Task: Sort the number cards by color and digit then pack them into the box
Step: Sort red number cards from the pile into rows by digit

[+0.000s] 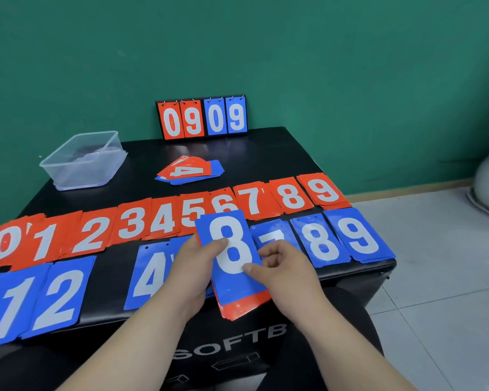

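Head view: sorting step. Your left hand (194, 266) grips card stack (237, 304); right hand (283, 266) fingers (250, 268) pinch top blue 8 card (229, 246). Next, lay it on blue 8 pile (319, 241), near right edge of bench (266, 153).

Bare table top (266, 162) was exposed between the scoreboard (202, 118) at the far edge and the red row (158, 221), broken only by a loose pile (189, 172) and, far left, the plastic box (82, 162). A gap was left in the blue row (350, 238) between 2 and 4. The near middle was blocked by the left hand (192, 266) and right hand (283, 266), by which a stack (232, 249) was gripped.
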